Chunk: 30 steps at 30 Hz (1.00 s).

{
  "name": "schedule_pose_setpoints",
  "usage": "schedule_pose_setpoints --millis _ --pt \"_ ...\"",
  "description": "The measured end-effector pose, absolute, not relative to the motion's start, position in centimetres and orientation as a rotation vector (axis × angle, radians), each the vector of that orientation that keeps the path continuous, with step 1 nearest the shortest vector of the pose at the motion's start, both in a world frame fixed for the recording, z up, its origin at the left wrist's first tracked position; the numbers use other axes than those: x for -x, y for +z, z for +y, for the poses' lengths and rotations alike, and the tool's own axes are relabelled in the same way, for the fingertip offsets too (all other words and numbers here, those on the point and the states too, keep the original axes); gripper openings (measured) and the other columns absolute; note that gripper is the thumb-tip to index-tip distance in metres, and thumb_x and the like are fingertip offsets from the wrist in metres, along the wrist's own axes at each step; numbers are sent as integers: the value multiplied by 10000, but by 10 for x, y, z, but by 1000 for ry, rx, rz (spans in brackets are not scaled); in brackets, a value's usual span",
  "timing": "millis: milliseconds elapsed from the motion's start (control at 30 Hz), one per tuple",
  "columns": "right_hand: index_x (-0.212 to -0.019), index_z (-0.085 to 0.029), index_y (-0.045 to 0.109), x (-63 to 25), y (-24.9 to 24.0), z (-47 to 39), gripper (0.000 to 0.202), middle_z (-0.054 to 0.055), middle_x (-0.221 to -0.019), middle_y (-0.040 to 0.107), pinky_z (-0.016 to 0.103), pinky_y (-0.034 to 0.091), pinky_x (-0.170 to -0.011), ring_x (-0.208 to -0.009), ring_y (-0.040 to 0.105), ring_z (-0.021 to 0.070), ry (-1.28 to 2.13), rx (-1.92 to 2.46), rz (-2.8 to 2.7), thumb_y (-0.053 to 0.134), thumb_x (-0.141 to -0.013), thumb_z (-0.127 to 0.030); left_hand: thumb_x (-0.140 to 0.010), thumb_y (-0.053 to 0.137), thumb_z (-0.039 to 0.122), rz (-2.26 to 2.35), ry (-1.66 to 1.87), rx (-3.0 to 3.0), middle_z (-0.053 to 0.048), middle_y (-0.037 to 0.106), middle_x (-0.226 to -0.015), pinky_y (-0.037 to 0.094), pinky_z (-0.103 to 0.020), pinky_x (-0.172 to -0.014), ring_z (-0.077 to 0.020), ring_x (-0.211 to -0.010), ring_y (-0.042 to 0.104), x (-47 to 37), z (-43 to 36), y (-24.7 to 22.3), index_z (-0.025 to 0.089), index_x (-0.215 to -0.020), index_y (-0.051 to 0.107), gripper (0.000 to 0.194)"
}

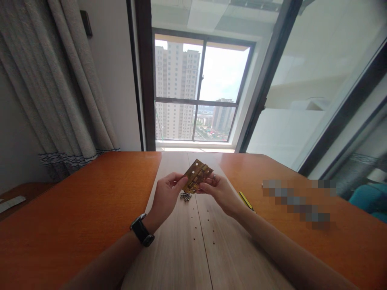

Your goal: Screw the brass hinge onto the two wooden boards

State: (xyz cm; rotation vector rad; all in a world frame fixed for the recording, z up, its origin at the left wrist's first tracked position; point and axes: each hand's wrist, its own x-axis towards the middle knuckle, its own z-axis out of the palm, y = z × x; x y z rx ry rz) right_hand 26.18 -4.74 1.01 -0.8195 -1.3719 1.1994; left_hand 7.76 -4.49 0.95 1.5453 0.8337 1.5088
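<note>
A brass-coloured hinge (195,176) with round holes is held tilted above two pale wooden boards (175,249). My left hand (168,193) pinches the hinge's left edge between thumb and fingers. On the opposite side, my right hand (220,193) grips its lower right part. Several small screws (185,197) lie in a pile on the boards just below the hinge. Small dark holes dot both boards on either side of the seam between them.
The boards rest on an orange-brown table (90,213). A yellow and black tool (246,200) lies right of my right hand, partly behind the forearm. Further right is a blurred-out patch. A teal object (367,199) stands beyond the table's right edge. Curtain and window are behind.
</note>
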Motion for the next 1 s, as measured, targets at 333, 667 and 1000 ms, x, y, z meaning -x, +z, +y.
schedule_pose_setpoints --millis 333,667,1000 --pt "-1173 -219 684 -264 10 -47 462 72 -982 779 368 542 -749 -827 716 216 1245 693 -1413 802 -754 -375 -778 764 472 647 1266 -1281 -48 705 -753 462 -233 -578 -135 -650 595 -80 -43 4 120 -834 729 358" --pt "-1151 -196 720 -267 8 -44 429 70 -950 767 341 509 -773 -801 667 179 1318 645 -1401 770 -794 -428 -775 783 449 643 1185 -1314 -43 682 -711 439 -234 -571 -113 -595 554 -81 -44 -2 104 -820 722 353" --pt "-1034 -202 745 -262 11 -50 332 38 -932 751 390 536 -855 -807 681 179 1362 647 -1452 790 -779 -409 -743 806 450 669 1155 -1323 -50 698 -708 424 -238 -565 -125 -588 589 -83 -48 0 94 -924 716 409"
